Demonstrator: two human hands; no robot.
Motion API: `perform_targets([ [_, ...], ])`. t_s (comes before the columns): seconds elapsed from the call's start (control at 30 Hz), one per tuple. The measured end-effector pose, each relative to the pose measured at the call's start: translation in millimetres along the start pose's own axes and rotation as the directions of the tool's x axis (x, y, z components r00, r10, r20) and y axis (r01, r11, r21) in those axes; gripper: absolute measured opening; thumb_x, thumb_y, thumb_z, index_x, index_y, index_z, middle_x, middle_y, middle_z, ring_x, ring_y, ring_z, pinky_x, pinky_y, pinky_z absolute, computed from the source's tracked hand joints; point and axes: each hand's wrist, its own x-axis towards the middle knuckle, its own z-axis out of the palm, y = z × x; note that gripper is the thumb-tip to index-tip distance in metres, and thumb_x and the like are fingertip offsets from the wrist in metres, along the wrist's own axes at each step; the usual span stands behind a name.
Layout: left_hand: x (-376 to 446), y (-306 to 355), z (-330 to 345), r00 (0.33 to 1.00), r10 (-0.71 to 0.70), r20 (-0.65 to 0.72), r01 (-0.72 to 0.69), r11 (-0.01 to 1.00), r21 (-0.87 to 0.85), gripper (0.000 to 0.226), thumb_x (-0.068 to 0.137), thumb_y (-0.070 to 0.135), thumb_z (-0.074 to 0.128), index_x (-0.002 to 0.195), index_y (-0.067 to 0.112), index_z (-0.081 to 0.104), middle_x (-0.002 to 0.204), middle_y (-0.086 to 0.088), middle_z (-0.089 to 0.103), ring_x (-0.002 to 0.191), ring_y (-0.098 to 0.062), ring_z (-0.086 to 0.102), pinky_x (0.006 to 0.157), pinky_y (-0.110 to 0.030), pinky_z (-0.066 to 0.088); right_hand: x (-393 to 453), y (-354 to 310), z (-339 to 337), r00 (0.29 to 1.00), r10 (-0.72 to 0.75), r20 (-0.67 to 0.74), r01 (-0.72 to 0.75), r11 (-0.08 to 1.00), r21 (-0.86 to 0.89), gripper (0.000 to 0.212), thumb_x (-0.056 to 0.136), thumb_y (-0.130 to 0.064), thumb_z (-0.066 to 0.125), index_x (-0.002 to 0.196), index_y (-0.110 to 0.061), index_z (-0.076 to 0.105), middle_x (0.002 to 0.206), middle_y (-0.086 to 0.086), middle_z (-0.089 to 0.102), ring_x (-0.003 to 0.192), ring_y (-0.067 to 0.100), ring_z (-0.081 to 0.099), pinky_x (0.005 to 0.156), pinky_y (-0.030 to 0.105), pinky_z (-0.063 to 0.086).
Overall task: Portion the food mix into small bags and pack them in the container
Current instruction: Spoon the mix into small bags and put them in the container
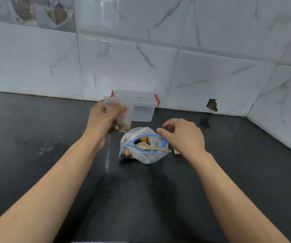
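My left hand [104, 118] holds a small clear bag [122, 116] upright above the counter, with some brown and orange food mix in its bottom. Below and to the right, a larger clear zip bag [144, 155] with a blue seal stands open on the counter, holding food mix and a wooden spoon [151, 148] that leans out to the right. My right hand [183, 135] hovers just right of the large bag, fingers apart and curled, holding nothing. A clear plastic container [143, 109] with red clips and its lid on stands behind, against the wall.
The black counter [53, 137] meets a white marble-tiled wall behind and on the right. A small pale item [176, 152] peeks from under my right wrist. A hole in the wall tile [212, 105] sits at the back right. White specks lie on the counter at left.
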Motion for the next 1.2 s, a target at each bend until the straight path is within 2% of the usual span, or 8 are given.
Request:
perform_targets([
  [0.1, -2, 10, 9, 0.997, -0.007, 0.083, 0.011, 0.999, -0.048, 0.017, 0.091, 0.026, 0.061, 0.092, 0.009, 0.064, 0.083, -0.004, 0.075, 0.062, -0.015, 0.068, 0.052, -0.036, 0.054, 12, -14, -9, 0.988, -0.103, -0.112, 0.140, 0.907, 0.397, 0.023, 0.090, -0.040, 0.058, 0.101, -0.027, 0.072, 0.098, -0.012, 0.071, 0.090, 0.006, 0.063, 0.078, 0.024, 0.048],
  [0.23, -8, 14, 22, 0.982, -0.019, 0.187, 0.026, 0.999, -0.035, 0.015, 0.093, 0.031, 0.057, 0.091, 0.016, 0.059, 0.089, -0.003, 0.076, 0.061, -0.022, 0.069, 0.078, -0.073, 0.041, 25, -34, -18, 0.995, -0.099, 0.003, 0.054, 0.566, 0.823, 0.010, 0.091, -0.026, 0.061, 0.087, -0.023, 0.070, 0.081, -0.009, 0.068, 0.072, 0.006, 0.062, 0.060, 0.007, 0.044],
  [0.4, -14, 13, 31, 0.984, -0.057, 0.171, 0.071, 0.995, -0.075, 0.012, 0.099, 0.028, 0.046, 0.095, 0.020, 0.053, 0.093, -0.008, 0.074, 0.074, -0.030, 0.070, 0.070, -0.057, 0.053, 27, -33, -22, 0.996, -0.074, 0.059, -0.021, 0.440, 0.898, 0.013, 0.091, -0.011, 0.062, 0.080, -0.016, 0.068, 0.078, -0.003, 0.066, 0.063, 0.007, 0.059, 0.046, 0.004, 0.039],
  [0.6, -9, 11, 32, 0.995, 0.005, 0.102, -0.001, 0.999, -0.038, 0.009, 0.097, 0.013, 0.050, 0.089, 0.016, 0.053, 0.094, -0.004, 0.069, 0.081, -0.017, 0.067, 0.053, -0.024, 0.052, 33, -27, -10, 0.999, -0.027, 0.029, -0.009, 0.569, 0.822, 0.014, 0.095, -0.012, 0.055, 0.095, -0.005, 0.067, 0.075, -0.004, 0.064, 0.065, 0.005, 0.057, 0.048, 0.004, 0.040],
  [0.8, -5, 6, 26, 0.996, 0.011, 0.092, -0.023, 0.991, 0.131, 0.005, 0.089, 0.017, 0.064, 0.087, 0.012, 0.063, 0.084, -0.004, 0.069, 0.078, -0.014, 0.064, 0.067, -0.030, 0.051, 38, -25, -5, 0.999, -0.007, -0.040, 0.032, 0.738, 0.674, 0.018, 0.098, -0.017, 0.051, 0.086, -0.015, 0.064, 0.071, -0.013, 0.059, 0.068, -0.001, 0.053, 0.066, 0.019, 0.040],
  [0.9, -4, 6, 24, 0.998, 0.021, 0.065, -0.031, 0.986, 0.165, 0.008, 0.088, 0.017, 0.065, 0.080, 0.015, 0.063, 0.081, -0.004, 0.068, 0.081, -0.015, 0.062, 0.069, -0.030, 0.048, 35, -23, -9, 1.000, -0.015, -0.004, 0.013, 0.677, 0.736, 0.014, 0.095, -0.019, 0.056, 0.095, -0.012, 0.068, 0.078, -0.009, 0.063, 0.074, 0.002, 0.057, 0.069, 0.014, 0.043],
  [1.0, -3, 8, 23, 0.997, 0.023, 0.074, -0.037, 0.982, 0.187, 0.009, 0.088, 0.016, 0.065, 0.079, 0.016, 0.064, 0.084, -0.004, 0.069, 0.083, -0.014, 0.061, 0.066, -0.027, 0.045, 28, -21, -17, 0.991, -0.059, 0.121, -0.069, 0.545, 0.836, 0.018, 0.090, -0.022, 0.064, 0.103, -0.010, 0.069, 0.088, -0.005, 0.066, 0.077, -0.001, 0.058, 0.052, 0.004, 0.043],
  [1.2, -5, 10, 25, 0.993, 0.015, 0.117, -0.039, 0.979, 0.198, 0.005, 0.087, 0.017, 0.065, 0.082, 0.017, 0.064, 0.090, -0.007, 0.071, 0.082, -0.013, 0.061, 0.068, -0.028, 0.044, 31, -20, -12, 0.983, -0.033, 0.179, -0.138, 0.506, 0.851, 0.004, 0.088, -0.018, 0.066, 0.085, -0.020, 0.068, 0.085, -0.008, 0.067, 0.079, 0.004, 0.057, 0.064, 0.022, 0.043],
])
